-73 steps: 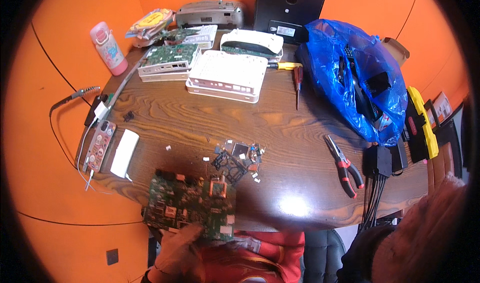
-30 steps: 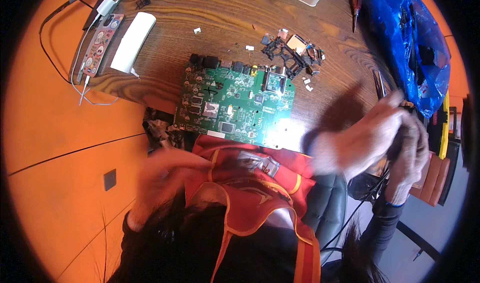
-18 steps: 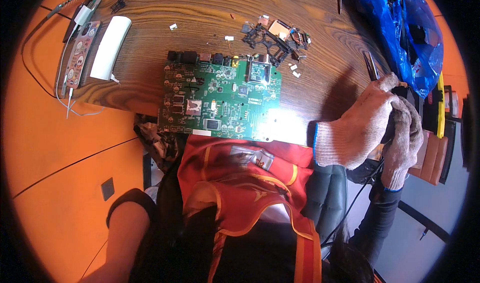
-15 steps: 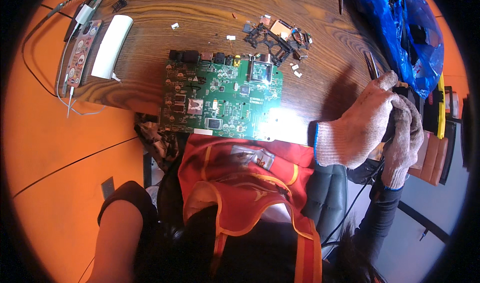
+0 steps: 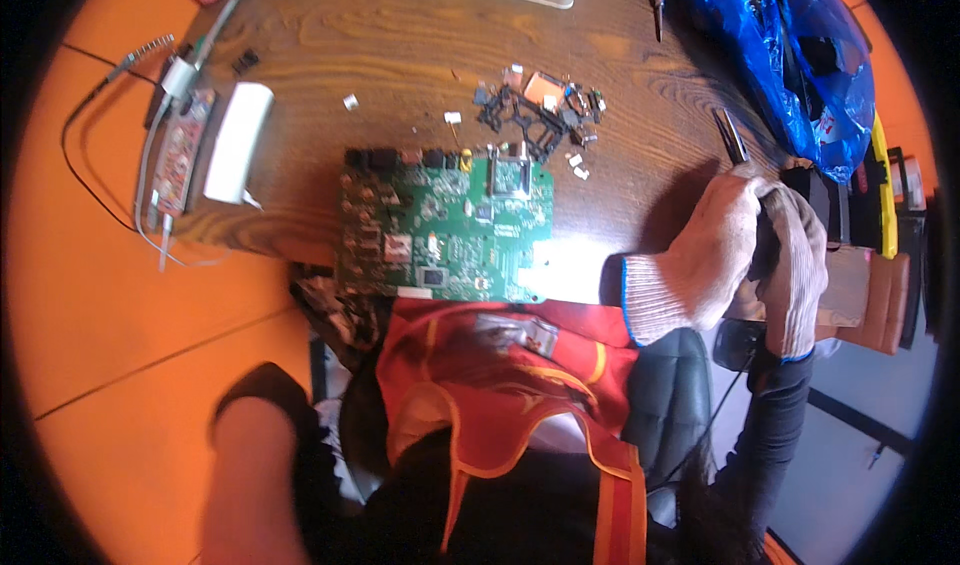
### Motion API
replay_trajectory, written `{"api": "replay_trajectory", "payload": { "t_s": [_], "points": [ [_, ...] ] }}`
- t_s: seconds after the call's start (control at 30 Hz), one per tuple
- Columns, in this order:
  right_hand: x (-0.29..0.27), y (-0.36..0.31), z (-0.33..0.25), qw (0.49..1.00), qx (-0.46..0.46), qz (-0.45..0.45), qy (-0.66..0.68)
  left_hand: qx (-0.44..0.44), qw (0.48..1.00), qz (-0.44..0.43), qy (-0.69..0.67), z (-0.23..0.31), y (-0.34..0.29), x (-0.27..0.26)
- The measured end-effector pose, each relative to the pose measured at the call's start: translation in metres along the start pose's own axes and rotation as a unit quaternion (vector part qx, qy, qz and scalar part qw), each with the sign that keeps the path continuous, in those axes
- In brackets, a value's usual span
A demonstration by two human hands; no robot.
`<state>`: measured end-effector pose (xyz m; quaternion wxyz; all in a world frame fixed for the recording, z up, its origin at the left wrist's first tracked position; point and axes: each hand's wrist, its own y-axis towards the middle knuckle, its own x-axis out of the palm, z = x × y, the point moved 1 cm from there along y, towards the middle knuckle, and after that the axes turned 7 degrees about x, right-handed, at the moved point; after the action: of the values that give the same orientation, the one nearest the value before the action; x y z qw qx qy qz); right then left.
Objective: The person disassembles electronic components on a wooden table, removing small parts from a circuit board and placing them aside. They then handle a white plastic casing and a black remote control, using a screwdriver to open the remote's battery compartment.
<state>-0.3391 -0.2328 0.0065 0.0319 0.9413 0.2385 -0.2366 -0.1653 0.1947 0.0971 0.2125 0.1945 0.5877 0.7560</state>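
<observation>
Both my hands wear pale knit gloves with blue cuffs, and they meet at the table's right edge. My left hand [image 5: 708,250] is closed, with its fingertips bent against the other glove. Coming up from a dark sleeve, my right hand [image 5: 798,270] curls toward the left one, its glove soiled dark over the fingers. What lies between them is hidden in shadow. Metal tweezers [image 5: 731,136] lie just beyond my left fingertips; whether they touch is unclear. Left of my hands, a green circuit board [image 5: 460,230] lies at the table's near edge, with connectors along its far side.
Broken black plastic and small parts [image 5: 535,120] lie behind the board. A blue plastic bag [image 5: 800,75] sits at the far right. On the left are a white bar-shaped piece [image 5: 238,143], a patterned power strip [image 5: 185,155] and cables. A screwdriver [image 5: 655,0] lies far back.
The view has shifted, so the board and table items appear lower and pale casings show at the far edge. My hands stay together, their fingers drawn closer and slightly lower.
</observation>
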Motion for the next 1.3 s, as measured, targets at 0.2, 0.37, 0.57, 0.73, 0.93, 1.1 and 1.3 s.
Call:
{"api": "replay_trajectory", "payload": {
  "t_s": [0.2,0.37,0.57,0.73,0.93,1.1,1.3],
  "points": [
    [0.008,0.016,-0.003,0.965,0.069,-0.174,0.183,-0.16,0.8,0.08,0.573,-0.061,-0.092,-0.022],
    [0.0,-0.009,-0.012,0.992,-0.111,-0.039,0.042,-0.236,0.723,0.033,0.648,-0.159,-0.129,-0.041],
    [0.004,-0.084,-0.038,0.967,-0.204,-0.087,-0.122,-0.34,0.721,0.119,0.591,-0.213,-0.12,-0.05],
    [0.036,-0.089,-0.036,0.892,-0.285,-0.15,-0.317,-0.296,0.783,0.208,0.506,-0.231,-0.115,-0.054],
    [0.029,-0.081,-0.035,0.825,-0.44,-0.109,-0.337,-0.274,0.798,0.212,0.494,-0.235,-0.106,-0.051],
    [0.014,-0.096,-0.037,0.783,-0.461,-0.178,-0.379,-0.386,0.653,0.001,0.651,-0.253,-0.093,-0.037],
    [0.014,-0.112,-0.049,0.686,-0.556,-0.218,-0.414,-0.299,0.818,0.183,0.456,-0.286,-0.072,-0.081]
  ]
}}
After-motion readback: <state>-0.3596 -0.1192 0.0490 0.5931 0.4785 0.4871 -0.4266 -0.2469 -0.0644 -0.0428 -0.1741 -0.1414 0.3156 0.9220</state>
